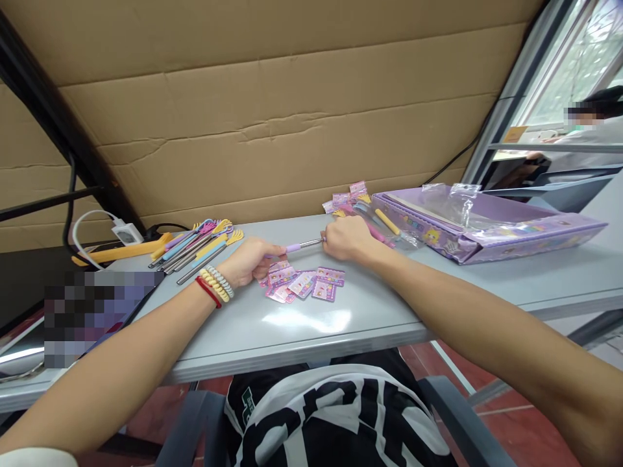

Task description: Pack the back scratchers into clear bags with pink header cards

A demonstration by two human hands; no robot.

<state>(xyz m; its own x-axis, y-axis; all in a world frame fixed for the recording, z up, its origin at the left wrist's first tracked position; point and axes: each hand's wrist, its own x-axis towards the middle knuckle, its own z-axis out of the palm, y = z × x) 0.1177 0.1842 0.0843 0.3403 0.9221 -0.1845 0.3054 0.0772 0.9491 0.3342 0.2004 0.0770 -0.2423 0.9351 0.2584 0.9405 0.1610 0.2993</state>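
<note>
A back scratcher with a purple grip and a thin metal rod (311, 243) is held level above the table between my two hands. My left hand (249, 261) is closed on its purple end. My right hand (346, 239) is a fist around the other end, which it hides. Just below lie several small pink and purple printed cards (304, 284), overlapping one another. Left of my left hand is a pile of back scratchers (202, 246) with metal rods and coloured hand-shaped heads. More scratchers in clear plastic wrapping (389, 224) lie beyond my right hand.
A purple printed box (525, 227), open and holding clear plastic, stands on the right of the table (389, 311). More cards (351, 193) lie near the cardboard wall (292, 130). A white charger (127, 232) with cable is at left. A person sits far right.
</note>
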